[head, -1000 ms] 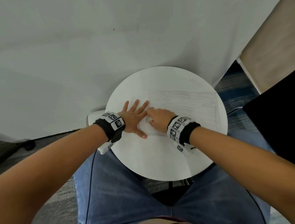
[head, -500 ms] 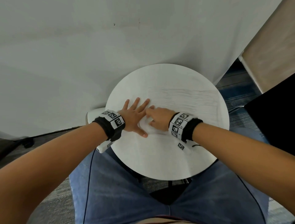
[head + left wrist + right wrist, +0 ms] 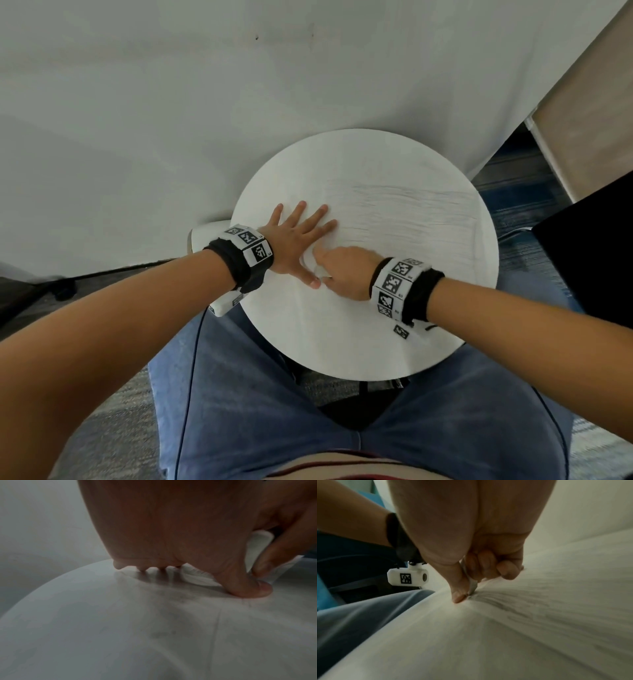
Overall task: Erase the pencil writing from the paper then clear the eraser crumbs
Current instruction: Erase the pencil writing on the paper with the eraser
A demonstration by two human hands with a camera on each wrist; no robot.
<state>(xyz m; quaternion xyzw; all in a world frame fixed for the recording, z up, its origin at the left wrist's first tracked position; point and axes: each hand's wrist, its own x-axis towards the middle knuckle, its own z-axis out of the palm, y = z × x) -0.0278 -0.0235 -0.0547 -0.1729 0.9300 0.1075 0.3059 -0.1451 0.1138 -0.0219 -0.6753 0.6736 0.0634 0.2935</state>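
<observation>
In the head view my left hand [image 3: 294, 236] lies flat with its fingers spread, pressing down a small white paper [image 3: 307, 257] on the round white table [image 3: 342, 342]. My right hand [image 3: 346, 270] sits just right of the left thumb, its fingers curled and pinching a thin white eraser [image 3: 322, 272]. In the right wrist view the eraser [image 3: 471, 582] is held between thumb and fingers, its tip down on the surface beside grey pencil smudges [image 3: 489, 600]. In the left wrist view, paper [image 3: 197, 576] shows under my left hand [image 3: 171, 534]. The paper's edges are hard to make out.
Faint grey streaks [image 3: 404, 212] run across the table's right half. A white wall stands close behind the table. A black object [image 3: 589, 257] sits at the right, a pale rounded seat edge [image 3: 202, 236] at the left. My jeans-clad legs are under the near rim.
My right hand has slid a little back toward me, from beside the left index fingertip to beside the left thumb. The left hand stays flat in place.
</observation>
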